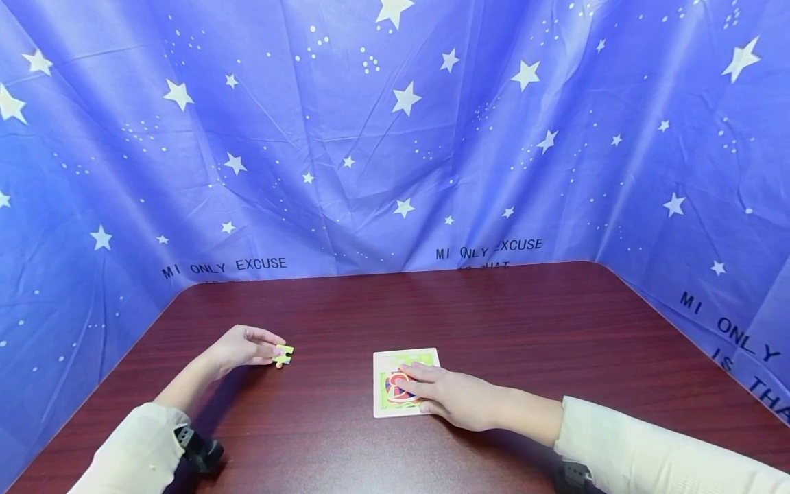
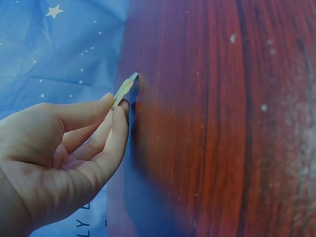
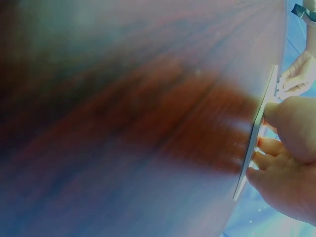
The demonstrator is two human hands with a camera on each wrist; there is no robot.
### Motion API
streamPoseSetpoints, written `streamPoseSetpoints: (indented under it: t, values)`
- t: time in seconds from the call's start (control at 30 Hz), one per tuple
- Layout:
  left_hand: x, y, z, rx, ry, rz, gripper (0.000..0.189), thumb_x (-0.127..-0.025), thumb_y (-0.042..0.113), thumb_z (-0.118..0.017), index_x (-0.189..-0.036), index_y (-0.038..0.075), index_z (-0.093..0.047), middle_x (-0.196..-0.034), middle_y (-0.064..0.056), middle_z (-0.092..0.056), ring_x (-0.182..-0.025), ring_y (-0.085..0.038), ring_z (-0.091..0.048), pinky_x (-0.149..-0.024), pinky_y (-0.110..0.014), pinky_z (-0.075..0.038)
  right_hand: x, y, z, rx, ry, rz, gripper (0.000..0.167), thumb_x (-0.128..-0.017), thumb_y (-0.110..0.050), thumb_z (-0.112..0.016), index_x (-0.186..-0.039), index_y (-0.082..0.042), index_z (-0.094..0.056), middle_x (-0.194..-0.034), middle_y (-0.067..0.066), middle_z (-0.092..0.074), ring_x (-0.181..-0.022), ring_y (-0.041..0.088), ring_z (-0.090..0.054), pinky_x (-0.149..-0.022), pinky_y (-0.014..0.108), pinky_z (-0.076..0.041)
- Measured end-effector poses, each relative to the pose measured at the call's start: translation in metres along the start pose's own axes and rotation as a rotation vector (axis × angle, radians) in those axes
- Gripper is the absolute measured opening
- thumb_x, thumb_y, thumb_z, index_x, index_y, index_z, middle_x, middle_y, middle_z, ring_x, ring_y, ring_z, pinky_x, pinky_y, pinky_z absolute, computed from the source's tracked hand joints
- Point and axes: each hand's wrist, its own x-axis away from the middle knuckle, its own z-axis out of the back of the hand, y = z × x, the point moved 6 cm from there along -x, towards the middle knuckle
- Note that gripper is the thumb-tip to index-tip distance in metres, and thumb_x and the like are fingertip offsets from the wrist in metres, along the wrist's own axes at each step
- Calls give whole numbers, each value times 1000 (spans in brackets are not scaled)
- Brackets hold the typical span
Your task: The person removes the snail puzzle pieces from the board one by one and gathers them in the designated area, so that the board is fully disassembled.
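On the left, my left hand pinches a small yellow-green jigsaw puzzle piece between thumb and fingers. The left wrist view shows that puzzle piece nearly edge-on at the fingertips, close to the tabletop. A square puzzle board with a pale rim and a colourful picture lies near the middle of the table. Across its right part rests my right hand, with extended fingers touching the picture and hiding some of it. In the right wrist view the board appears edge-on beneath the fingers.
The dark red wood-grain table fills the lower scene. A blue curtain with white stars and printed words hangs along its back and sides. Black straps with devices sit at both sleeve cuffs.
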Motion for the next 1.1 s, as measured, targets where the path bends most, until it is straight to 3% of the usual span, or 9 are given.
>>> streamPoseSetpoints:
  t: [0.2, 0.37, 0.53, 0.67, 1.0, 1.1]
  values:
    - [-1, -2, 0, -44, 22, 2, 35, -85, -1, -66, -113, -20, -58, -86, 1, -72, -77, -5, -66, -75, -22, -57, 0, 0, -1, 5, -6, 5, 47, -99, -27, -50, -145, -19, -43, -154, 5, -40, -142, 24, -39, -111, 36, -40]
    - [-1, 0, 1, -136, 90, -9, 33, -83, 3, -70, -109, -16, -63, -82, 0, -72, -71, -4, -66, -70, -22, -57, 0, 1, -1, -5, -7, -1, 48, -99, -29, -49, -145, -20, -42, -154, 4, -39, -142, 24, -38, -111, 37, -40]
    - [3, 5, -2, -250, 156, -43, 28, -81, 4, -71, -102, -14, -66, -79, -9, -74, -66, -5, -66, -65, -23, -57, 0, 2, -1, -6, -8, -8, 47, -99, -29, -50, -145, -20, -42, -154, 4, -39, -142, 24, -38, -110, 37, -41]
    - [4, 8, -5, -279, 172, -52, 24, -79, 0, -71, -98, -14, -67, -77, -13, -74, -63, -6, -66, -62, -22, -57, 1, 1, -1, -2, -4, -5, 47, -99, -29, -50, -145, -21, -43, -154, 4, -39, -142, 24, -38, -110, 38, -41]
    - [2, 10, -2, -475, 285, -43, 14, -75, 7, -74, -86, -1, -73, -67, -2, -72, -57, -3, -57, -55, -20, -47, 2, -1, 0, 68, 41, 56, 45, -100, -27, -50, -143, -16, -46, -150, 7, -46, -137, 24, -45, -107, 36, -44]
    - [2, 12, -2, -515, 295, -65, 14, -74, 8, -75, -85, 0, -73, -68, -4, -72, -57, -4, -56, -55, -22, -45, 1, -1, 0, 70, 41, 58, 45, -99, -26, -50, -143, -16, -46, -150, 7, -45, -137, 24, -45, -108, 36, -43]
